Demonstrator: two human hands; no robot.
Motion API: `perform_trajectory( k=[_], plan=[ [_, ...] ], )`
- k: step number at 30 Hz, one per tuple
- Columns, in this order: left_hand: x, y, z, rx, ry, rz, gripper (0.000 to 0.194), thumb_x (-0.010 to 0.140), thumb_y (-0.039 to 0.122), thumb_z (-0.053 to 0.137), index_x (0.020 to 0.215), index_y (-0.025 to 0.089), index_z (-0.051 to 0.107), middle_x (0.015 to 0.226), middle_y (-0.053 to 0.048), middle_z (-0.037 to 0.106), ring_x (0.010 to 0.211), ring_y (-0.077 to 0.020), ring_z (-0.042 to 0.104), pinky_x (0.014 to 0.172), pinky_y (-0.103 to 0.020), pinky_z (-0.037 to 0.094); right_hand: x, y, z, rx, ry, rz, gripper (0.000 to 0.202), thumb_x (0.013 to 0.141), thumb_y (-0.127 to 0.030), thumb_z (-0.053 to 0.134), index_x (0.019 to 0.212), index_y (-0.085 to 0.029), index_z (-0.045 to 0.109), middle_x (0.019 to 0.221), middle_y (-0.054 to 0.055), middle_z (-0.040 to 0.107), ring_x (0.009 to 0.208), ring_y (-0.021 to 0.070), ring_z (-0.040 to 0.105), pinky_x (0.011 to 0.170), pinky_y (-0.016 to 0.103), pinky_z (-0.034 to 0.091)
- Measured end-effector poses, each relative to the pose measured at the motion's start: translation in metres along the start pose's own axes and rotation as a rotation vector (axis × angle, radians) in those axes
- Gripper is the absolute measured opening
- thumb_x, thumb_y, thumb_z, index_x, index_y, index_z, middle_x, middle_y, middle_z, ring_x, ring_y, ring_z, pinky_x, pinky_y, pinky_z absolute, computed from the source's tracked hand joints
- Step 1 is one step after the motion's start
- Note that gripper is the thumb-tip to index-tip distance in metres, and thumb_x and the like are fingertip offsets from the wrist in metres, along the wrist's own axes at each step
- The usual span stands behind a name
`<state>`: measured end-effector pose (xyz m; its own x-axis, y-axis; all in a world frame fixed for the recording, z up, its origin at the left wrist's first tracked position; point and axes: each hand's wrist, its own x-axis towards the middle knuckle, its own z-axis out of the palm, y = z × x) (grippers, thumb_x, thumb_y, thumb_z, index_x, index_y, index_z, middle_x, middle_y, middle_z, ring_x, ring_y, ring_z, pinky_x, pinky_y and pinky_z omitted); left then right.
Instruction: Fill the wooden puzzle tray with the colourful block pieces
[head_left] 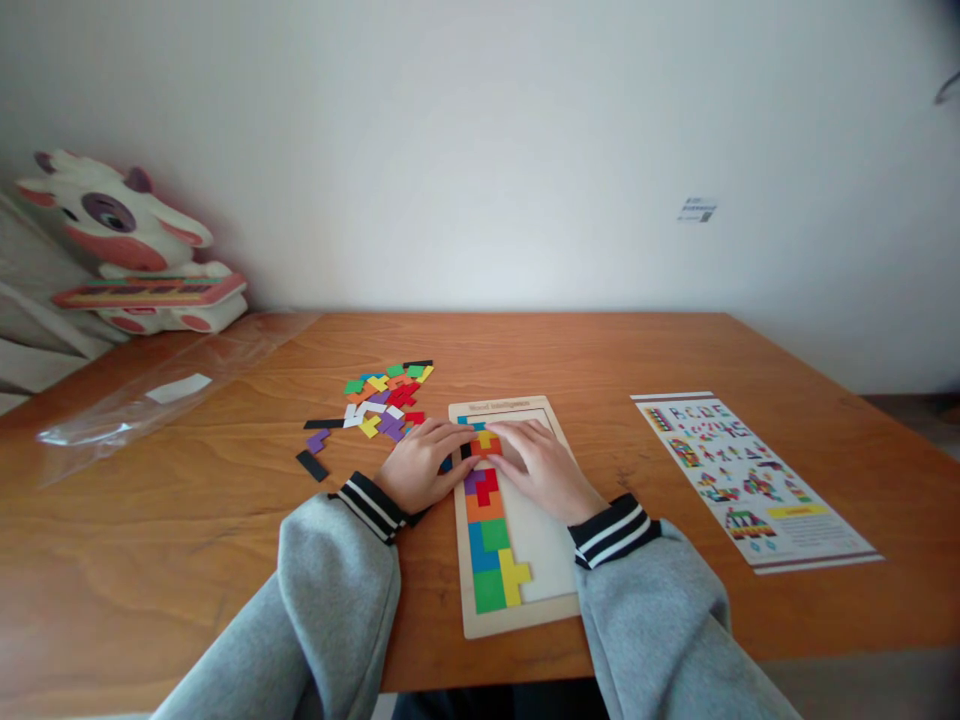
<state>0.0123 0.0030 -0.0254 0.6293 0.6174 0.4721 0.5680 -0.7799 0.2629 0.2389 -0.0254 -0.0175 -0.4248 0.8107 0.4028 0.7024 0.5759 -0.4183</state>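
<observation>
A wooden puzzle board [517, 622] lies in front of me, its left side lined with flat coloured pieces, among them a green piece [490, 590], a yellow piece [514, 575] and a red piece [486, 488]. My left hand [421, 465] rests over the board's upper left edge, thumb and fingers apart around a black piece [466, 450]. From the other side my right hand [541, 468] reaches in, thumb and index fingertips touching around an orange piece [487, 447]. Neither hand lifts a piece. My fingers partly cover the upper pieces.
Loose coloured pieces [377, 398] lie in a heap beyond my left hand, with a black piece [312, 465] nearer. A clear plastic bag [150, 410] and a cow-shaped toy keyboard [150, 250] are at left. A printed pattern sheet [750, 480] lies at right.
</observation>
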Motion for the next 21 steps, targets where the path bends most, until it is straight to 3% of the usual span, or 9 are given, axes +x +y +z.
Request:
perform_trajectory(
  k=[7,13,17,21],
  plan=[
    [0.001,0.000,-0.002,0.007,0.011,0.022,0.030,0.097,0.036,0.057,0.119,0.018,0.068,0.118,-0.010,0.072,0.107,-0.0246,0.065,0.094,-0.041,0.055,0.003,-0.003,-0.003,0.027,0.029,-0.023,0.033,0.094,-0.024,0.063,0.126,-0.023,0.063,0.124,0.008,0.068,0.118,0.0245,0.060,0.104,0.046,0.050],
    [0.002,-0.001,-0.003,0.014,0.023,0.026,0.027,0.096,0.035,0.058,0.116,0.019,0.070,0.117,-0.009,0.073,0.104,-0.0239,0.066,0.093,-0.041,0.055,0.005,-0.015,-0.029,-0.014,0.010,-0.046,0.022,0.095,-0.026,0.063,0.115,-0.020,0.067,0.119,0.009,0.069,0.114,0.0235,0.061,0.102,0.044,0.050],
    [0.002,-0.001,-0.003,0.014,0.031,0.033,0.025,0.096,0.036,0.058,0.110,0.019,0.071,0.114,-0.009,0.073,0.101,-0.0236,0.066,0.091,-0.041,0.055,-0.017,-0.028,-0.051,-0.079,-0.028,-0.108,0.015,0.096,-0.024,0.060,0.108,-0.022,0.069,0.111,0.006,0.070,0.107,0.0224,0.062,0.097,0.043,0.051],
    [0.003,0.000,-0.003,-0.004,0.049,0.042,0.025,0.097,0.037,0.056,0.108,0.020,0.071,0.111,-0.008,0.074,0.099,-0.0226,0.067,0.090,-0.039,0.055,-0.053,-0.035,-0.057,-0.091,0.075,-0.051,0.015,0.097,-0.021,0.055,0.106,-0.022,0.068,0.109,0.007,0.070,0.101,0.0219,0.064,0.091,0.041,0.052]
  ],
)
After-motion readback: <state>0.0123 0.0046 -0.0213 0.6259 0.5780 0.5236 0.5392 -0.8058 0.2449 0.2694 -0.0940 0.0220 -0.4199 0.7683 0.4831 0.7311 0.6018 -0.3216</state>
